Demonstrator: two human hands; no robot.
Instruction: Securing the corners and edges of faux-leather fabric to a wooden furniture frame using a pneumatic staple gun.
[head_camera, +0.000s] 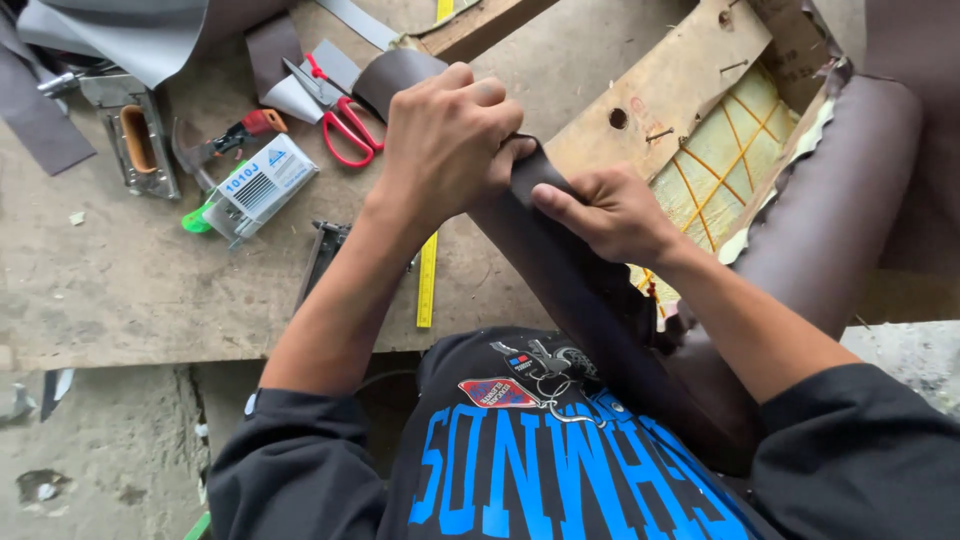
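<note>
Brown leatherette strip (560, 270) is held by both hands over the near edge of the worktop (120, 290), in front of the person's chest. The left hand (445, 140) is closed as a fist around the upper end of the strip, where the material bends over; its grip is tight and holds the strip. The right hand (610, 210) lies just beside it, touching the same strip a little lower, with the thumb and the fingers pressed flat on the material, so this grip is also closed on it.

From the two hands the long axis of the strip runs diagonally: the far end curls up toward the far side of the worktop, and the near part goes down and to the right toward the person's body, along the padded brown arm (830, 220) of a chair frame (670, 90). The left hand is nearer to the free curled end; the right hand is nearer to the wooden frame and the yellow webbing (720, 160).

Further out, on the worktop at the left of the hands, lie red-handled scissors (335, 110), a box of staples (262, 185), a staple gun (135, 140) and a yellow ruler (427, 280) near the near edge.
</note>
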